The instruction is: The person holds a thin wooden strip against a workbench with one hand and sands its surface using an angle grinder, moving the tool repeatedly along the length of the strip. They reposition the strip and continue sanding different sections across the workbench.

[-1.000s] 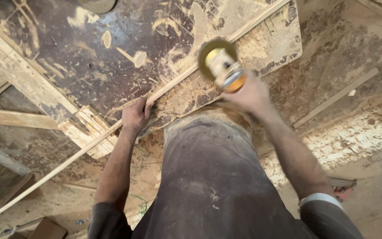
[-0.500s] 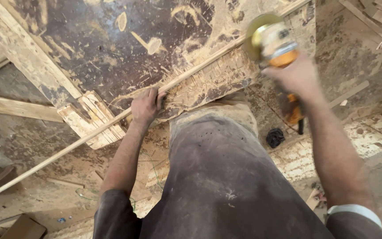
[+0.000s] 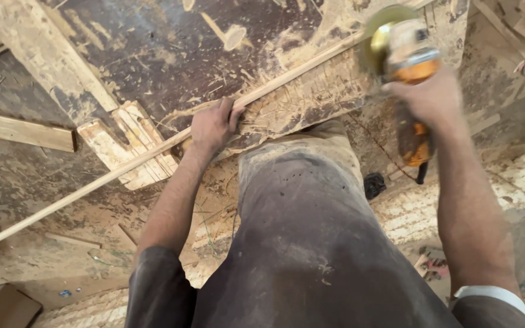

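My left hand (image 3: pixel 212 126) presses down on a long thin wooden strip (image 3: pixel 92 182) that runs diagonally across a dark, scuffed plywood board (image 3: pixel 171 54). My right hand (image 3: pixel 425 97) grips an orange and yellow angle grinder (image 3: pixel 405 54); its disc sits at the board's upper right, near the far end of the strip. The grinder is blurred by motion. My knee in dark dusty trousers (image 3: pixel 302 200) rests on the board's near edge, between my two arms.
A short pale wood block (image 3: pixel 129 149) lies under the strip at the board's left corner. A plank (image 3: pixel 19 129) lies on the dusty floor at left. Wood offcuts (image 3: pixel 521 24) are piled at top right. A small black object (image 3: pixel 374 184) lies beside my knee.
My right hand has carried the grinder to the right and further away along the strip. My left hand has stayed pressed on the strip. The view has shifted slightly.
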